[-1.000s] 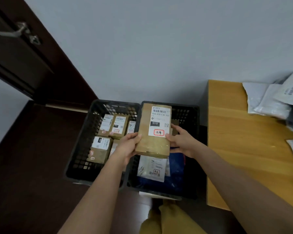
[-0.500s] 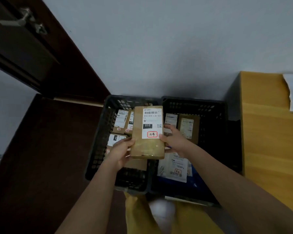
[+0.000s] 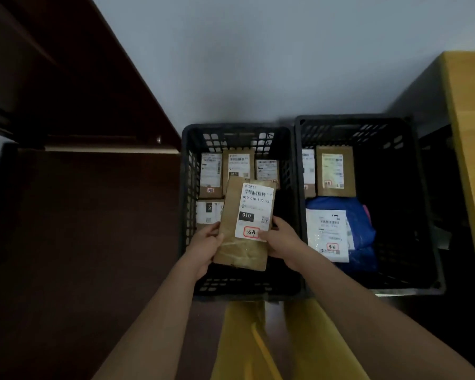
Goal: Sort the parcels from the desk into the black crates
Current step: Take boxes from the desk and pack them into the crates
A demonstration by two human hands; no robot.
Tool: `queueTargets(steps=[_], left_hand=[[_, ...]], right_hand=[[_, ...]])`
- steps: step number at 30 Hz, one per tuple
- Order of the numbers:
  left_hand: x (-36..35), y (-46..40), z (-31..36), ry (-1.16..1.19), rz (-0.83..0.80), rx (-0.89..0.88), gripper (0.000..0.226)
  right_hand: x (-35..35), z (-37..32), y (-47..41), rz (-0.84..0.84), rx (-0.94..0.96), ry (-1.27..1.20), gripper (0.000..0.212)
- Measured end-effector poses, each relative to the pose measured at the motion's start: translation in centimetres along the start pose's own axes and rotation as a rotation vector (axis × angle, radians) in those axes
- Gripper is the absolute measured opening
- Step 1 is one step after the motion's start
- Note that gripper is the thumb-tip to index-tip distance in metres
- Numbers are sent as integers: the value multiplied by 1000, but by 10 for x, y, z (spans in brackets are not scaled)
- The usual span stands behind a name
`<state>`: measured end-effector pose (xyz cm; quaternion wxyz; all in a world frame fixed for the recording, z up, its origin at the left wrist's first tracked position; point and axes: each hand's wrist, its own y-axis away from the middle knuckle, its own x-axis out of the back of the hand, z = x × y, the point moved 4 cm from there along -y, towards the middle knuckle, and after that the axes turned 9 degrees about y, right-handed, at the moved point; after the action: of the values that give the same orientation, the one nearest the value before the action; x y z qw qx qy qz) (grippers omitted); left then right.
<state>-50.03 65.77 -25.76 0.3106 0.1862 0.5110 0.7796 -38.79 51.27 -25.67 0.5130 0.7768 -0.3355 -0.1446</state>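
A flat brown cardboard parcel with a white shipping label marked 010 [image 3: 246, 223] sits at the centre of the frame, held tilted over the left black slatted plastic crate [image 3: 185, 215]. The left hand [image 3: 205, 246] grips its lower left edge with fingers curled behind and thumb on the front; the right hand [image 3: 281, 239] pinches its lower right side, thumb on the label's lower corner.

Progress looks well along but unfinished, judging by what lies in the crates. The left crate holds at least 4 brown labelled boxes [image 3: 237, 167] ranked along its far and left sides. The right black slatted crate [image 3: 422, 215] holds 2 brown boxes [image 3: 335, 171] at the back and a white plastic mailer [image 3: 328, 233] lying on a blue bag [image 3: 362, 223]. The yellow wooden desk [image 3: 469, 133] shows only as a strip at the right edge, so what remains on it cannot be told.

For room, the left crate's near right portion looks bare and dark beneath the parcel, a likely landing spot. The shared rims of the 2 crates stand just right of the right hand, and the near rim lies below both wrists.
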Motion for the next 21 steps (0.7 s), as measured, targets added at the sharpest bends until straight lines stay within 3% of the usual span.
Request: queueTargets(steps=[9,15,21], left_hand=[[-13,-72,-69,21,-13,116,42],[-29,-132,-87,-55,-15,53,47],[-55,-168,-92,-107,-136,40,50]], right_hand=[[-10,50,-56,75,43,254,76],[-7,79,-114,109,11,321,72],[-12,85,-153,110,87,403,71]])
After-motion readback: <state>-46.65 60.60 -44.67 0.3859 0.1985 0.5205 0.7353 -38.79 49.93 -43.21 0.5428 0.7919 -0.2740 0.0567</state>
